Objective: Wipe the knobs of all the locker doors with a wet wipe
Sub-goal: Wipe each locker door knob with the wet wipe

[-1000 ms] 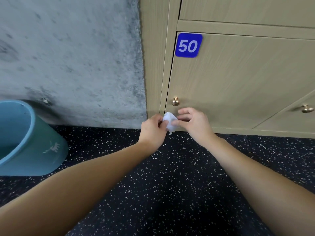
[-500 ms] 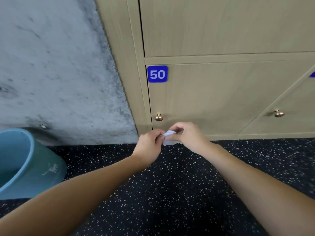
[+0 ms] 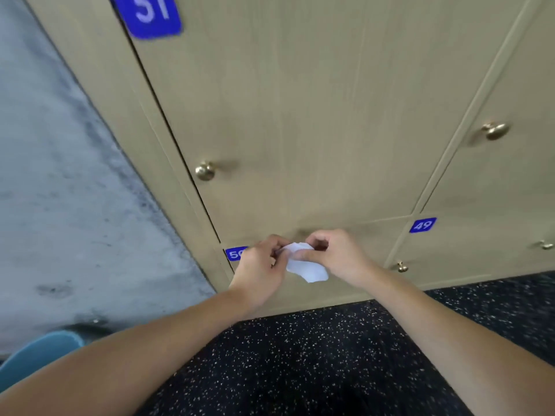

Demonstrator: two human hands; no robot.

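Observation:
A white wet wipe (image 3: 304, 265) is held between both hands in front of the bottom row of beige lockers. My left hand (image 3: 259, 270) pinches its left edge and my right hand (image 3: 338, 258) pinches its upper right part. Above them, locker 51 has a brass knob (image 3: 204, 171) near its left edge. Another brass knob (image 3: 495, 130) sits on the door to the right. Locker 49 below has a small knob (image 3: 401, 267), and a further knob (image 3: 545, 244) shows at the far right. Locker 50's knob is hidden behind my left hand and arm.
A grey concrete wall (image 3: 66, 205) stands left of the lockers. A blue bucket (image 3: 39, 355) sits on the black speckled floor (image 3: 300, 355) at the lower left. Blue number plates 51 (image 3: 150, 13), 50 (image 3: 235, 253) and 49 (image 3: 423, 225) mark the doors.
The view has tilted upward, bringing locker 51 and its knob into sight. Both hands rose with the wipe and now cover locker 50's door; the wipe hangs more unfolded.

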